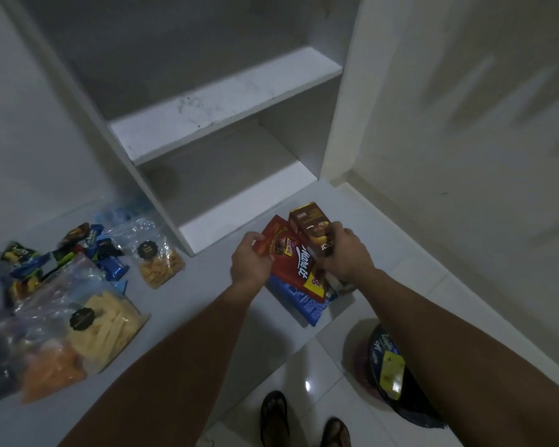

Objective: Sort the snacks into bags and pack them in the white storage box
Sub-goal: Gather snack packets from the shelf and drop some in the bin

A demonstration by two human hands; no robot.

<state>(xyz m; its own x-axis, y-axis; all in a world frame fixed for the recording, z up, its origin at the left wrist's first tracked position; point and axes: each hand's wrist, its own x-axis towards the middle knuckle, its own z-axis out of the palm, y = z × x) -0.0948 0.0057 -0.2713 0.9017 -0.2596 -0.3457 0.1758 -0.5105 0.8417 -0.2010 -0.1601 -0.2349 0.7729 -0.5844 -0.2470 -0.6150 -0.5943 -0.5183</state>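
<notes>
Snack boxes sit gathered at the right end of the white counter [207,304], just before the open shelf unit [226,108]; the red box [291,256] lies between both hands, its long axis running away from the person and slightly leftward, resting on a blue box [307,309]; the left hand [250,259] grasps its left edge, fingers curled over it; the right hand [344,253] clasps the upright brown box [313,227], touching the red one's right side; both hands are equally near. Well apart to the left lie bagged crackers [160,266], a bag of pale sticks [110,324] and loose dark wrapped snacks [88,250]; nothing stands between. No white storage box is in view, so packing probably waits.
</notes>
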